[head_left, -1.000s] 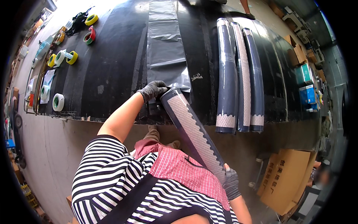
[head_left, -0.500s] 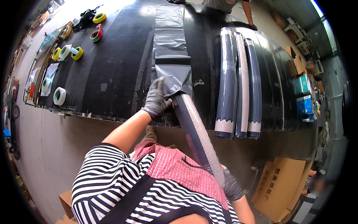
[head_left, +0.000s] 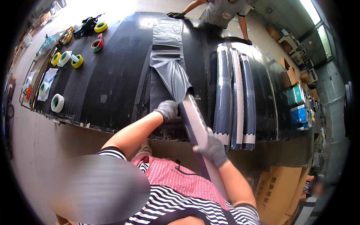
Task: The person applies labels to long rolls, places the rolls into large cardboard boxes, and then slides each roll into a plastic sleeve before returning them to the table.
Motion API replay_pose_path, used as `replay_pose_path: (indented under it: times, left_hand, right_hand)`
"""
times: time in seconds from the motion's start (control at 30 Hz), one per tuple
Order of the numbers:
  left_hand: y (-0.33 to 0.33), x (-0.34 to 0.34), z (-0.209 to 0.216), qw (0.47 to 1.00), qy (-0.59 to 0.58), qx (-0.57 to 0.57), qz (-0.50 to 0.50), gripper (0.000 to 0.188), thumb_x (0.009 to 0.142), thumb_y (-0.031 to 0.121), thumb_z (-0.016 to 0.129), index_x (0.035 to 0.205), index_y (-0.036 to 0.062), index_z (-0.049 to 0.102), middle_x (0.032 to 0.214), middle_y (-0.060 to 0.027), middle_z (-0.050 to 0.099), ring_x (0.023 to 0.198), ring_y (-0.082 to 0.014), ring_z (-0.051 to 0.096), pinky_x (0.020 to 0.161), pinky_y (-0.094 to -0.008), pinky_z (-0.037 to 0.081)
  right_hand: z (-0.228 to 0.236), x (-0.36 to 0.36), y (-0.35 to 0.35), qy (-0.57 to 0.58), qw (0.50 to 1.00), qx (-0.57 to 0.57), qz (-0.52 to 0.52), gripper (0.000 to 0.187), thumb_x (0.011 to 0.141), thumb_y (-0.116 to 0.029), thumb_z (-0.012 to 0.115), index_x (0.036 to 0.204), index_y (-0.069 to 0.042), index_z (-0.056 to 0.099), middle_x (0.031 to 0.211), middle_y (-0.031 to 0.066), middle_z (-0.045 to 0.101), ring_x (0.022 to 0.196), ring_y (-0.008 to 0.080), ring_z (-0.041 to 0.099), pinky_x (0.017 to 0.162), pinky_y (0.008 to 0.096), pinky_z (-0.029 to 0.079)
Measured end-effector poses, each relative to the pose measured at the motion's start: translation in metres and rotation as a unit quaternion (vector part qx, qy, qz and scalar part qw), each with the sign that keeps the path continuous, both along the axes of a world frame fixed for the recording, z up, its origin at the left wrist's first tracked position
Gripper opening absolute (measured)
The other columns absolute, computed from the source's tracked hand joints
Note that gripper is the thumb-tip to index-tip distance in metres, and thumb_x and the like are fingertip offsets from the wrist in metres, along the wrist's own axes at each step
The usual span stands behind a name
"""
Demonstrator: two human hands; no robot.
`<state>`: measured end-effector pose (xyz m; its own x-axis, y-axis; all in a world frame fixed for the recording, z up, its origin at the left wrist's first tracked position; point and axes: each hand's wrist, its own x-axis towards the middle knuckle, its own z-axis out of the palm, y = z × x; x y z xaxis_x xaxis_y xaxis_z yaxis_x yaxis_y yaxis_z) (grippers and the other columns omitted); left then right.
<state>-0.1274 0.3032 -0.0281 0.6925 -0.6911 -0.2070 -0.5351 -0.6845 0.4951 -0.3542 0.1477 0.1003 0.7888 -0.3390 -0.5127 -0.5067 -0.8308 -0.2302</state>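
A long rolled mat [head_left: 197,122], dark blue with a pale textured strip, slants from my body over the table's near edge. Its far end sits in the mouth of a grey plastic sleeve [head_left: 173,77], which is bunched and twisted there and lies flat farther off. My left hand [head_left: 167,109], in a grey glove, is closed on the sleeve's edge beside the roll. My gloved right hand [head_left: 214,149] is wrapped round the roll's middle, thumb on its left side. The roll's near end is hidden by my arm and body.
Three wrapped rolls [head_left: 224,97] lie to the right on the black table [head_left: 120,78]. Several tape rolls [head_left: 57,102] stand at left. Across the table a co-worker's gloved hand [head_left: 176,15] rests near the sleeve's far end. A cardboard box [head_left: 279,191] stands low at right.
My right hand has moved up from the roll's lower end to its middle. My left hand has gone from lying on the sleeve to closing on its edge. The sleeve is now more twisted.
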Motion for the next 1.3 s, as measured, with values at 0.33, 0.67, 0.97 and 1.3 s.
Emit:
replay_pose_path:
  times: [0.33, 0.67, 0.97, 1.3]
  left_hand:
    - [0.05, 0.219, -0.104, 0.975, 0.063, -0.027, 0.212, 0.032, 0.09, 0.016, 0.051, 0.113, 0.0043, 0.069, 0.117, -0.022, 0.066, 0.113, -0.039, 0.062, 0.094, -0.0458, 0.05]
    - [0.071, 0.218, -0.085, 0.962, 0.164, -0.123, 0.18, 0.018, 0.096, 0.011, 0.05, 0.109, 0.0066, 0.061, 0.087, -0.0092, 0.066, 0.083, -0.0247, 0.064, 0.081, -0.0376, 0.051]
    - [0.127, -0.029, -0.034, 0.981, 0.099, -0.121, -0.116, 0.024, 0.095, 0.02, 0.057, 0.115, 0.0111, 0.065, 0.105, -0.0102, 0.068, 0.098, -0.0237, 0.065, 0.09, -0.0348, 0.05]
    - [0.098, 0.03, -0.035, 0.935, 0.271, -0.229, 0.009, 0.022, 0.088, 0.024, 0.063, 0.094, 0.0057, 0.072, 0.078, -0.0148, 0.07, 0.065, -0.0272, 0.066, 0.059, -0.0393, 0.051]
  right_hand:
    - [-0.108, 0.22, 0.075, -0.131, 0.99, 0.035, -0.04, 0.099, 0.082, -0.069, 0.06, 0.15, -0.003, 0.03, 0.129, 0.0297, 0.054, 0.12, 0.0426, 0.055, 0.105, 0.0475, 0.041]
    - [-0.181, 0.369, 0.018, -0.364, 0.93, 0.034, -0.023, 0.031, 0.092, -0.025, 0.057, 0.111, -0.003, 0.068, 0.104, 0.0246, 0.068, 0.101, 0.0403, 0.065, 0.09, 0.0473, 0.05]
    - [-0.177, 0.069, 0.018, -0.235, 0.946, 0.216, 0.058, 0.016, 0.093, -0.019, 0.06, 0.101, -0.007, 0.067, 0.089, 0.0067, 0.069, 0.08, 0.0197, 0.065, 0.067, 0.0359, 0.051]
    - [-0.097, 0.117, 0.009, -0.325, 0.916, 0.234, 0.039, 0.013, 0.09, -0.014, 0.061, 0.095, -0.005, 0.066, 0.079, 0.0184, 0.067, 0.072, 0.0272, 0.069, 0.064, 0.0387, 0.054]
